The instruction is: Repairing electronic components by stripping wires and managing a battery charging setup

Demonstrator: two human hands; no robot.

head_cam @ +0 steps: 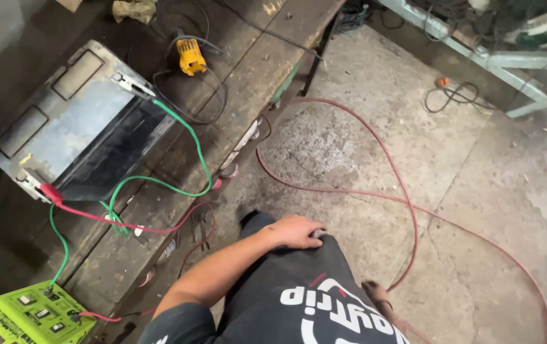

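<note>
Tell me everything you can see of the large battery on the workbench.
The battery is a big rectangular block with a grey, dusty top and a darker, almost black side. Two flat rectangular panels are set into its top. It lies at an angle on the dark, worn workbench. A metal clamp on a green cable grips one terminal at the far corner; a red-handled clamp grips the other at the near corner. Neither hand touches it.

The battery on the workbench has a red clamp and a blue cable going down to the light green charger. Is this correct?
Not quite. In the head view the battery on the workbench has a red clamp, but the cable to the light green charger is green, not blue.
</note>
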